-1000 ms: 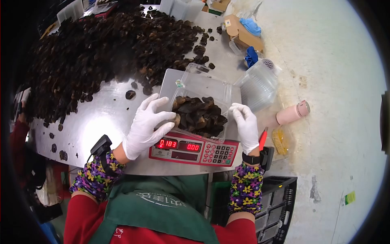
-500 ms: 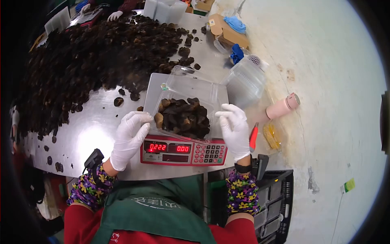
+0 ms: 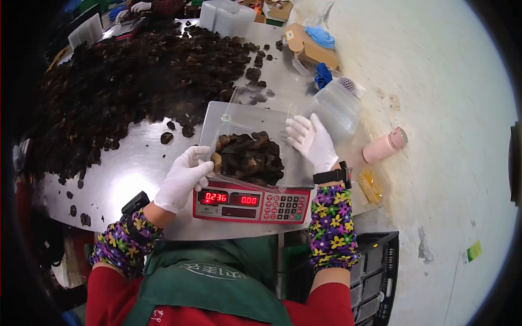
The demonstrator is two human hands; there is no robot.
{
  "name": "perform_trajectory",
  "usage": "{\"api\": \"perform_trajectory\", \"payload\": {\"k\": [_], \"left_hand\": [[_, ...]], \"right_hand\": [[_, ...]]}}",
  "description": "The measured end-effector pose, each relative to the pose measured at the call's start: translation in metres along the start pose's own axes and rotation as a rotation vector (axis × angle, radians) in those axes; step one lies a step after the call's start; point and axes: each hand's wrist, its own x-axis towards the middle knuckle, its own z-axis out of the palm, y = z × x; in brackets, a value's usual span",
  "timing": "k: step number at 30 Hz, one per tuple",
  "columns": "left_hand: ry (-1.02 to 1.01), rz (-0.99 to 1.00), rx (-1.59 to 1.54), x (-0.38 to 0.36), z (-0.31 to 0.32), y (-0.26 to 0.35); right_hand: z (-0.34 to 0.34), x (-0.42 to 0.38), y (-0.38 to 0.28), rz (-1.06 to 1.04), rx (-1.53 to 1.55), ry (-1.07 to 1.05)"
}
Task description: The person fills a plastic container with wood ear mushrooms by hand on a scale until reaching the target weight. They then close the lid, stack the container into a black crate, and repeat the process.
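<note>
A clear plastic box with its lid raised holds a heap of dark dried pieces [image 3: 251, 158]. It rests on the steel plate of a red digital scale [image 3: 250, 205], whose left display reads 0.236. My left hand [image 3: 187, 176], in a white glove, pinches the box's left edge between thumb and fingers. At the right, my gloved right hand [image 3: 312, 140] has its fingers spread beside the raised clear lid [image 3: 255, 113], with nothing gripped in it.
A large pile of dark pieces [image 3: 125, 81] covers the table's left. Stacked clear boxes [image 3: 334, 111], a pink bottle [image 3: 385, 145], a yellow brush [image 3: 371, 187] and a cardboard box [image 3: 310, 46] lie right. A co-worker's gloved hands [image 3: 140, 7] show top left.
My right hand has moved up and left beside the lid. My left hand has shifted right onto the box's edge. The display went from 0.222 to 0.236.
</note>
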Motion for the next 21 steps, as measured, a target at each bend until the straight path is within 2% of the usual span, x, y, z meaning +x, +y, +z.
{"api": "perform_trajectory", "payload": {"k": [1, 3, 4, 5, 7, 9, 10, 11, 13, 14, 16, 21], "left_hand": [[0.012, 0.002, 0.004, 0.000, -0.002, -0.001], [-0.040, -0.034, -0.059, 0.002, -0.003, -0.001], [-0.032, -0.073, -0.108, 0.002, -0.003, 0.001], [-0.028, -0.075, -0.109, 0.001, -0.004, 0.003], [-0.049, -0.190, -0.321, -0.003, -0.006, 0.009], [-0.047, -0.168, -0.253, -0.008, -0.004, 0.014], [-0.040, -0.142, -0.184, -0.009, -0.002, 0.014], [-0.045, -0.150, -0.189, -0.009, -0.002, 0.009], [-0.071, -0.142, -0.112, -0.006, -0.004, 0.000], [-0.078, -0.143, -0.109, -0.006, -0.003, 0.001], [-0.069, -0.205, -0.163, -0.007, -0.001, 0.002], [-0.098, -0.253, -0.156, -0.016, -0.005, 0.002]], "right_hand": [[0.010, -0.008, -0.003, 0.004, 0.003, -0.012], [0.028, -0.037, -0.010, -0.286, -0.266, 0.049], [0.033, -0.056, -0.011, -0.422, -0.460, -0.034], [0.023, -0.067, -0.008, -0.558, -0.784, -0.090], [0.031, -0.101, 0.012, -0.684, -1.136, 0.005], [0.040, -0.129, 0.039, -0.700, -1.217, 0.075], [0.042, -0.134, 0.059, -0.646, -1.082, 0.138], [0.045, -0.145, 0.067, -0.345, -0.865, 0.161], [0.030, -0.140, 0.071, 0.060, -0.532, 0.083], [0.027, -0.141, 0.072, 0.057, -0.529, 0.089], [0.026, -0.141, 0.073, 0.101, -0.302, 0.061], [0.036, -0.143, 0.065, 0.101, -0.324, 0.075]]}}
